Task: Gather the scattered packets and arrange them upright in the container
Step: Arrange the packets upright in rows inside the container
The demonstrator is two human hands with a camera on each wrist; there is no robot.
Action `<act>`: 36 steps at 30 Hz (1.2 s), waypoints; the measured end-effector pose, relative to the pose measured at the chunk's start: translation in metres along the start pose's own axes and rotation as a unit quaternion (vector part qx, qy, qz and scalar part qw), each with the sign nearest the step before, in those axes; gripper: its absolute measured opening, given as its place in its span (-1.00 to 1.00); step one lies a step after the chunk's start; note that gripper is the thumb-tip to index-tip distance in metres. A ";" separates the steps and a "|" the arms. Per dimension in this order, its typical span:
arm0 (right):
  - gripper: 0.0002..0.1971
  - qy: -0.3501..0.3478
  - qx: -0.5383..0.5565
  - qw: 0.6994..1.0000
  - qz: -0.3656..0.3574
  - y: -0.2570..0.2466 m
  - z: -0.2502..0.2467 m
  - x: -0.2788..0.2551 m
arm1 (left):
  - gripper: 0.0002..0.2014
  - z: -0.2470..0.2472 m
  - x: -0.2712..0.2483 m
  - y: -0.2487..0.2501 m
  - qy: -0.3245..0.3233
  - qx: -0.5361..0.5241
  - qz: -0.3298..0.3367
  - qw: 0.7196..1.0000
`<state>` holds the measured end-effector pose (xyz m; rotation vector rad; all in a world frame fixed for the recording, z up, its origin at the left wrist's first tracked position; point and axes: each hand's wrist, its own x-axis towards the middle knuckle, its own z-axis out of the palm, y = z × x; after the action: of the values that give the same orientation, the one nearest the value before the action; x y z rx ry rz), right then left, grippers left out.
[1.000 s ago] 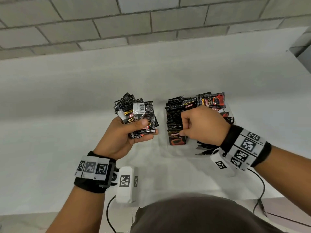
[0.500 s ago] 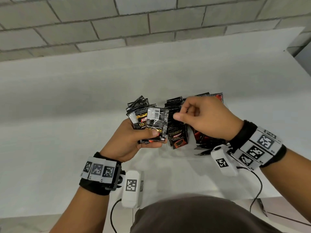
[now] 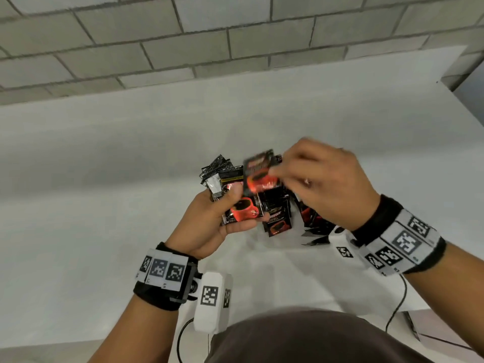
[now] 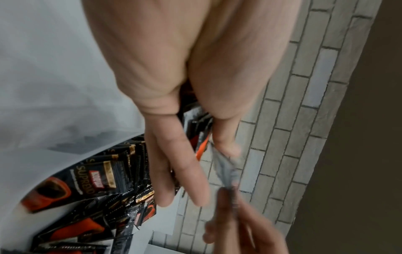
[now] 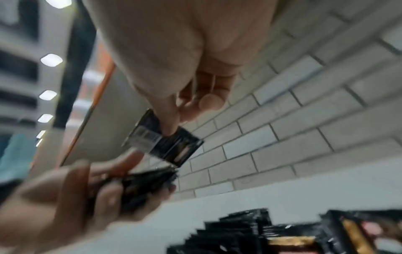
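Observation:
My left hand (image 3: pixel 222 216) grips a fanned stack of black coffee packets (image 3: pixel 230 184) with red cups printed on them, held above the white table. My right hand (image 3: pixel 309 176) pinches a single packet (image 3: pixel 259 174) by its edge, just above the stack; it is blurred. In the right wrist view that single packet (image 5: pixel 163 141) hangs from thumb and finger over the left hand's stack (image 5: pixel 141 185). Behind and below both hands, rows of packets (image 3: pixel 277 218) stand on edge in a clear container whose walls I can hardly make out. The left wrist view shows those rows of packets (image 4: pixel 104 180) beneath the fingers.
The white table (image 3: pixel 104 179) stretches left and far, ending at a grey brick wall (image 3: pixel 183 48). A few packets (image 3: pixel 314 234) lie flat beside the rows under my right wrist. A cable (image 3: pixel 395 307) hangs off the table's near right edge.
My right hand left the rows in the container, rose to the left hand's stack and now pinches one packet off it. The left hand moved right, toward the container.

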<state>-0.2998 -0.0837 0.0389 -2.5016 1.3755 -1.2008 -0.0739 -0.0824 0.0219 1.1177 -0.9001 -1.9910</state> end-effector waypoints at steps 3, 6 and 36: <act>-0.88 -0.085 -0.078 0.990 -0.086 0.011 0.009 -0.012 | -0.48 0.001 0.001 0.003 0.014 -0.018 -0.008 1.000; -0.80 -0.145 -0.060 0.984 -0.088 0.014 0.014 -0.017 | -0.62 -0.002 0.002 0.002 0.004 0.023 0.017 1.000; -0.82 -0.391 -0.030 0.908 0.148 0.011 0.033 -0.006 | -0.65 -0.036 -0.005 -0.003 0.044 0.007 0.027 0.999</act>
<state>-0.2879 -0.0964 0.0077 -2.2586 1.4474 -0.0529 -0.0403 -0.0854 0.0072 1.1675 -0.8915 -1.8792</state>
